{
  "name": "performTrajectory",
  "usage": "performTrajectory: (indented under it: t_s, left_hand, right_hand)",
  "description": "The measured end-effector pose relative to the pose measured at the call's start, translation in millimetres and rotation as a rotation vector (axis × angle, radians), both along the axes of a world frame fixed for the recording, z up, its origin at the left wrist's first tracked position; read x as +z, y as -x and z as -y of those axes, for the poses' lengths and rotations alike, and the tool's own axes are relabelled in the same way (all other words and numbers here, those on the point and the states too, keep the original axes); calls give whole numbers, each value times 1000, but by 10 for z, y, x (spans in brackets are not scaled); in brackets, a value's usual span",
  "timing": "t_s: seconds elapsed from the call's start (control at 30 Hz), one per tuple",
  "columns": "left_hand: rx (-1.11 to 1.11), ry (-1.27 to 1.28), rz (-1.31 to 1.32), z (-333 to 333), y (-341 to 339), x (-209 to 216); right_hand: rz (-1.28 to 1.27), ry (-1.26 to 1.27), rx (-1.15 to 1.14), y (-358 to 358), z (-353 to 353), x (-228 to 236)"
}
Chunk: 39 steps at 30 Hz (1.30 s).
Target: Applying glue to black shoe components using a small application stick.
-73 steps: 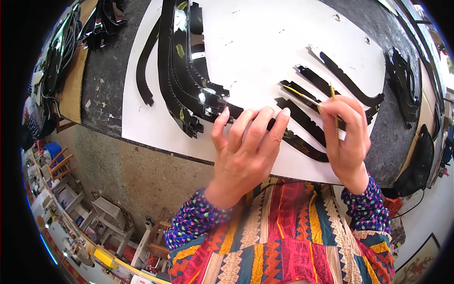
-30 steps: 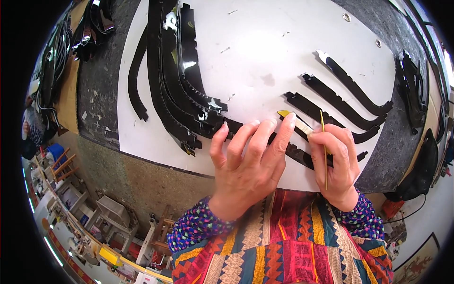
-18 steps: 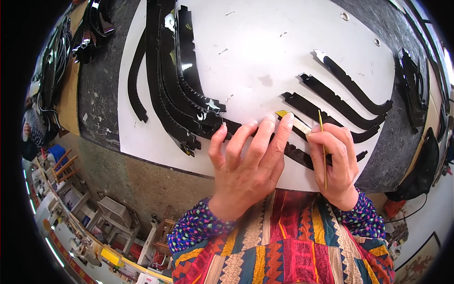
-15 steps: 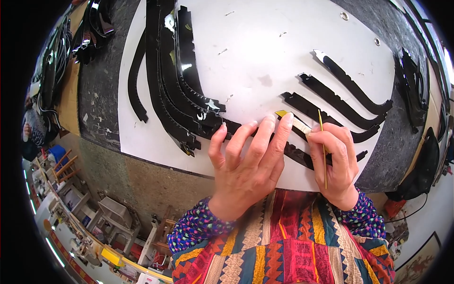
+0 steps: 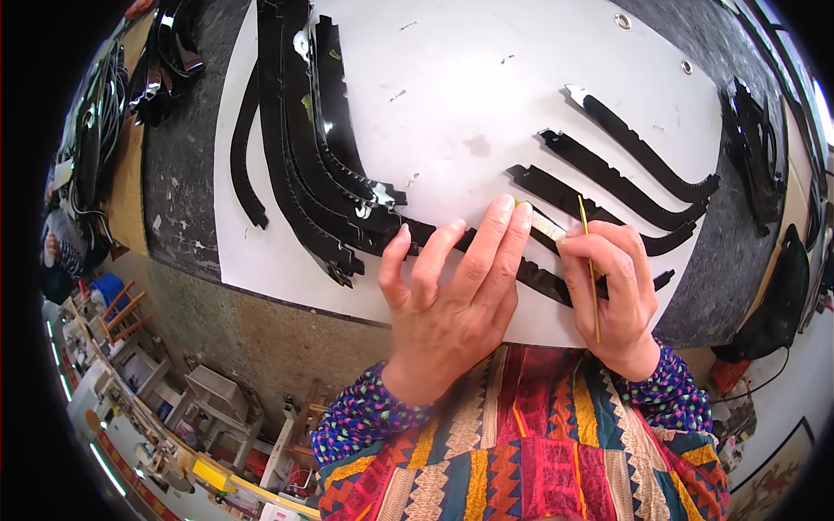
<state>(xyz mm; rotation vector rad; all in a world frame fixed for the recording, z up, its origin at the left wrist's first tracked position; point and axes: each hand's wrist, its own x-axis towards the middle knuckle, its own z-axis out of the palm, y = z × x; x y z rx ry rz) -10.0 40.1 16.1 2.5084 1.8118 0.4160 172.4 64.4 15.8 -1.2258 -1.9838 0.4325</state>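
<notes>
Pinching a flat, pale sliver [image 5: 547, 228] between thumb and forefinger, the right hand [image 5: 618, 295] also grips a thin yellow stick [image 5: 583, 217]. At its nine o'clock, the left hand [image 5: 456, 306] lies loosely spread over a notched black strip [image 5: 543, 282]. Beyond, on a smooth white sheet [image 5: 443, 104], glossy strips [image 5: 618, 178] fan toward one o'clock; curved, saw-edged lengths [image 5: 280, 148] crowd ten.
</notes>
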Motion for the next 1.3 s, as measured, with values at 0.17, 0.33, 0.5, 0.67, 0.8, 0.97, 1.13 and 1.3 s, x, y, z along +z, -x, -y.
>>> performTrajectory:
  t_s: [0.17,0.33,0.5,0.67,0.8,0.97,1.13,1.3]
  left_hand:
    - [7,-2,26,-13,-19,-5]
    - [-1,-25,17,-45,-55,-19]
    - [-12,-26,26,-56,-67,-36]
    - [-14,-18,19,-48,-52,-16]
    - [-18,-20,24,-49,-61,-18]
    - [-26,-32,23,-56,-57,-28]
    - [-29,-29,29,-58,-61,-42]
    - [-32,-31,36,-66,-46,-41]
  right_hand:
    - [6,6,7,-27,5,71]
    - [38,4,4,-112,27,65]
    - [37,-4,4,-159,47,47]
    - [27,-19,-5,-148,62,21]
    - [16,-29,-9,-155,63,5]
    - [5,-33,-8,-158,64,-4]
    - [-12,-26,10,-172,62,-29]
    - [-22,-47,12,-166,56,-39]
